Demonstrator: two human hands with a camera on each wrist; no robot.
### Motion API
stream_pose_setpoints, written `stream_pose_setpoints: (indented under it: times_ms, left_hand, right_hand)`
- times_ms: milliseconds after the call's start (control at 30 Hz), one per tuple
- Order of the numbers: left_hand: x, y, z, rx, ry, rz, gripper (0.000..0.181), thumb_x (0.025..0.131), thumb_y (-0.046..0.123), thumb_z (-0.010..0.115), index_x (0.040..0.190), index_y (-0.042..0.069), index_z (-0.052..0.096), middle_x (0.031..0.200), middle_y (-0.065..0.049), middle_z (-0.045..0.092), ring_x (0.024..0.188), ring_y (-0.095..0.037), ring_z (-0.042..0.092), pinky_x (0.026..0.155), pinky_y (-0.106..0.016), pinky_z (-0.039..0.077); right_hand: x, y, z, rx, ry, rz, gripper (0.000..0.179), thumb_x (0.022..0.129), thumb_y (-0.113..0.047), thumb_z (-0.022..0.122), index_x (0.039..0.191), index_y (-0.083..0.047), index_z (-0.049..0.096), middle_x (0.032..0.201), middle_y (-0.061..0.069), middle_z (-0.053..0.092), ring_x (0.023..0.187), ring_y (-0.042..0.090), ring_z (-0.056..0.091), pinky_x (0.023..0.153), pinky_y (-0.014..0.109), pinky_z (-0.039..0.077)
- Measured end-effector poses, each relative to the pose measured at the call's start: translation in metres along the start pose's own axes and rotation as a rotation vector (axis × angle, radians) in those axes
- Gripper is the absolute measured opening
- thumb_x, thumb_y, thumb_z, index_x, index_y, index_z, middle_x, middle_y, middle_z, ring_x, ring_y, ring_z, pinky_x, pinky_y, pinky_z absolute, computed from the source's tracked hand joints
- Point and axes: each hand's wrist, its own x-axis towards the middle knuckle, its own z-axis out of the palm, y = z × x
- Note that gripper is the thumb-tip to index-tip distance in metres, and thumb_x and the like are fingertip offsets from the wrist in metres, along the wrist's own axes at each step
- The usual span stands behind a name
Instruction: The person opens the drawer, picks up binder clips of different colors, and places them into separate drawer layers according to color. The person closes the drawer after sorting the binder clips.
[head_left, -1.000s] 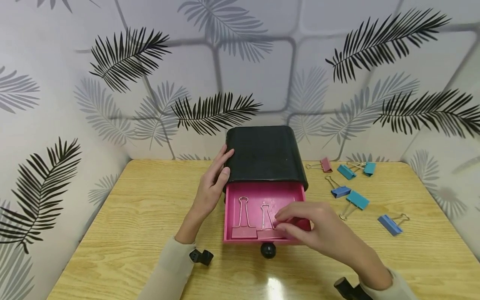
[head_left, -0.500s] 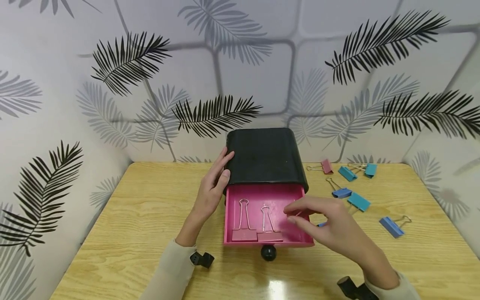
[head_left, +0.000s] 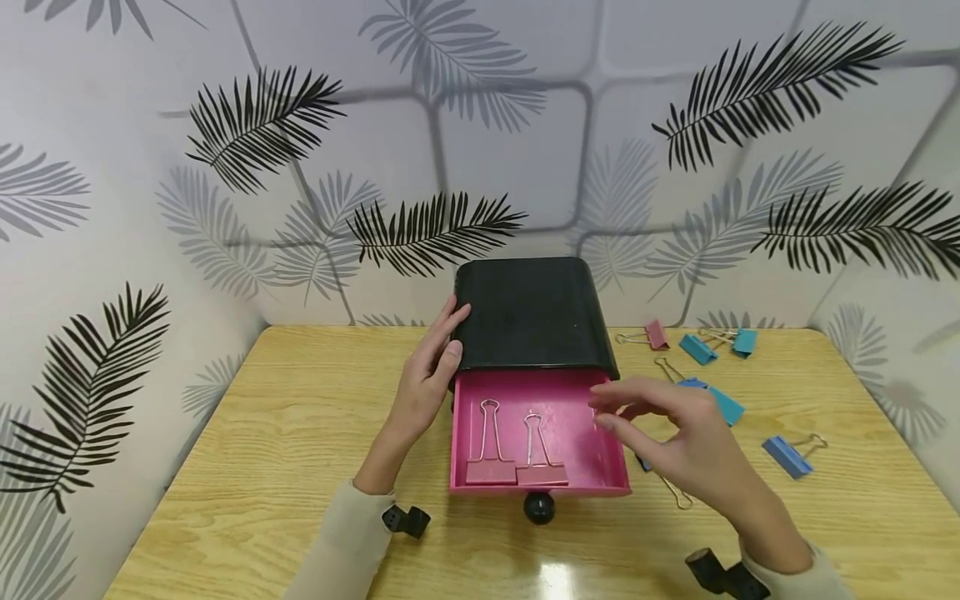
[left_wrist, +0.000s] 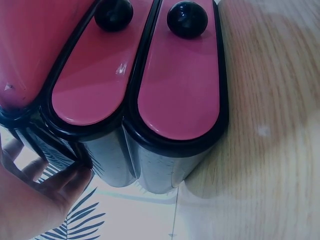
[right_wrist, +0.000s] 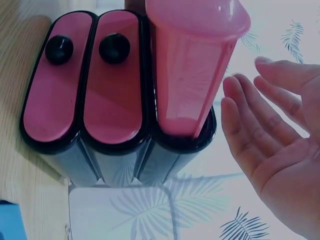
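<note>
A black cabinet (head_left: 532, 312) stands on the table with its top pink drawer (head_left: 581, 425) pulled out. Inside, near the drawer front, two pink binder clips (head_left: 491, 472) lie side by side, handles pointing back. My left hand (head_left: 422, 385) rests against the cabinet's left side; its fingers (left_wrist: 75, 180) touch the black casing in the left wrist view. My right hand (head_left: 686, 437) hovers by the drawer's right edge, fingers loosely bent, holding nothing. The right wrist view shows that hand (right_wrist: 280, 135) apart from the drawer, its palm bare.
Two lower pink drawers (left_wrist: 180, 85) with black knobs are closed. Right of the cabinet lie a pink binder clip (head_left: 657, 334), teal clips (head_left: 699, 349) and blue clips (head_left: 787, 457), some partly behind my right hand. A leaf-patterned wall (head_left: 510, 167) rises behind the table.
My right hand has drawn back from the second pink clip, out of the drawer and to the right, its fingers parting. The clips stay in the drawer; my left hand keeps its place.
</note>
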Motion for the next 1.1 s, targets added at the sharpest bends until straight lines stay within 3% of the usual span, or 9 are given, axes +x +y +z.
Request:
stream_pose_setpoints:
  times_ms: [267, 567, 800, 1100]
  left_hand:
    - [0.0, -0.001, 0.0, 0.0, 0.008, -0.003, 0.048, 0.109, 0.031, 0.044, 0.156, 0.021, 0.047, 0.168, 0.0, 0.028, 0.153, -0.013, 0.025, 0.122, -0.044, 0.027]
    - [-0.001, 0.001, 0.001, -0.013, 0.018, 0.0, 0.049, 0.107, 0.016, 0.046, 0.156, 0.014, 0.047, 0.168, -0.003, 0.028, 0.154, -0.02, 0.026, 0.122, -0.049, 0.026]
    - [-0.002, 0.0, 0.001, 0.002, 0.014, -0.005, 0.048, 0.108, 0.023, 0.045, 0.156, 0.02, 0.046, 0.168, 0.0, 0.028, 0.153, -0.014, 0.025, 0.122, -0.044, 0.026]
    - [-0.001, -0.002, 0.001, 0.001, 0.009, -0.007, 0.048, 0.109, 0.029, 0.043, 0.157, 0.021, 0.046, 0.168, 0.0, 0.028, 0.153, -0.014, 0.025, 0.122, -0.046, 0.026]
  right_hand:
    - [0.0, 0.014, -0.011, -0.047, 0.06, 0.002, 0.061, 0.068, 0.02, 0.083, 0.124, -0.003, 0.071, 0.109, 0.01, 0.073, 0.093, 0.016, 0.07, 0.076, 0.021, 0.058]
    - [0.0, 0.022, -0.019, -0.065, 0.097, 0.023, 0.062, 0.07, 0.022, 0.08, 0.126, -0.001, 0.068, 0.118, 0.007, 0.07, 0.095, 0.015, 0.07, 0.076, 0.019, 0.057]
    - [0.0, 0.034, -0.025, -0.079, 0.106, 0.038, 0.061, 0.071, 0.023, 0.079, 0.127, 0.0, 0.067, 0.117, 0.007, 0.07, 0.097, 0.009, 0.068, 0.077, 0.018, 0.057]
    - [-0.001, 0.057, -0.037, -0.111, 0.097, 0.096, 0.059, 0.076, 0.02, 0.078, 0.13, -0.001, 0.066, 0.123, 0.008, 0.068, 0.102, 0.013, 0.065, 0.08, 0.017, 0.056]
